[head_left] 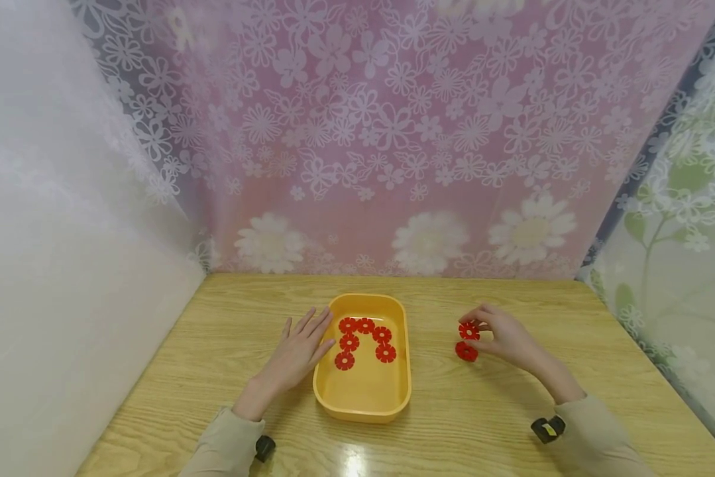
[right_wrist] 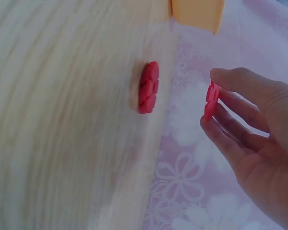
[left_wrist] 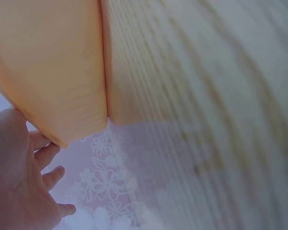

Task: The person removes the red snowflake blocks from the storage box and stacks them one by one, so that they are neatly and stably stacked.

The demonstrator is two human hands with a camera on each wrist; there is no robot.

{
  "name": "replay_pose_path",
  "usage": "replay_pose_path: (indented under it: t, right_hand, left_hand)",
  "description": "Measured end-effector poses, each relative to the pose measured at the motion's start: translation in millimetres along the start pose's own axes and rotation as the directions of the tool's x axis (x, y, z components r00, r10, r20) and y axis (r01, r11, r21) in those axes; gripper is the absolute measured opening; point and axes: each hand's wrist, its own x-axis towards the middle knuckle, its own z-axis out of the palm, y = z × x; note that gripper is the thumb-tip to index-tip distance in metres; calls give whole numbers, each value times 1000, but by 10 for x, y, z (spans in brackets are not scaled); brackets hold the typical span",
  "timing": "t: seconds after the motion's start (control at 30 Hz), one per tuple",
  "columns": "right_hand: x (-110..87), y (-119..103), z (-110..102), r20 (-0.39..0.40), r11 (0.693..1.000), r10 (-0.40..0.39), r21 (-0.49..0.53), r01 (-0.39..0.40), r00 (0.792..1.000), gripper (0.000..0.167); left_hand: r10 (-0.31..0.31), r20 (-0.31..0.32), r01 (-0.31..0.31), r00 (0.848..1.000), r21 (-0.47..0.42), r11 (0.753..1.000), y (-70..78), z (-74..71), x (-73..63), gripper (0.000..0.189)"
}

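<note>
A yellow plastic tray (head_left: 363, 397) stands on the table, with several red notched discs (head_left: 344, 361) inside in an arch-like row. My left hand (head_left: 297, 350) rests along its left rim, fingers stretched out; the left wrist view shows the hand (left_wrist: 19, 167) against the tray's edge (left_wrist: 53, 72). Over to the right, my right hand (head_left: 503, 338) pinches one red notched disc (head_left: 468, 330) between thumb and fingertips, above the tabletop. Just below it, more red discs (head_left: 466, 352) lie on the wood, seemingly stacked (right_wrist: 149, 88) in the right wrist view.
The wood-grain table (head_left: 244, 311) runs back to a pink flowered curtain (head_left: 357, 218). A pale sheet (head_left: 83, 232) hangs at the left, and a flowered one (head_left: 679, 278) at the right. Dark wrist devices (head_left: 548, 429) sit by both sleeves.
</note>
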Motion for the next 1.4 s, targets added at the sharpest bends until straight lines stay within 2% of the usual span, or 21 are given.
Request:
replay_pose_path:
  t: [0.4,0.6,1.4]
  right_hand:
    - [-69,105,128,79,998,29,-63,-24,996,33]
    - [-75,88,166,110,997,5,-80,4,994,31]
    - [-69,57,210,145,994,-17,-101,32,989,28]
  left_hand:
    - [-11,3,11,1000,-2,1000,4,-2,-4,60]
    - [-14,7,13,1000,1,1000,4,-2,1,60]
    - [-4,3,4,1000,27,1000,7,-13,-12,60]
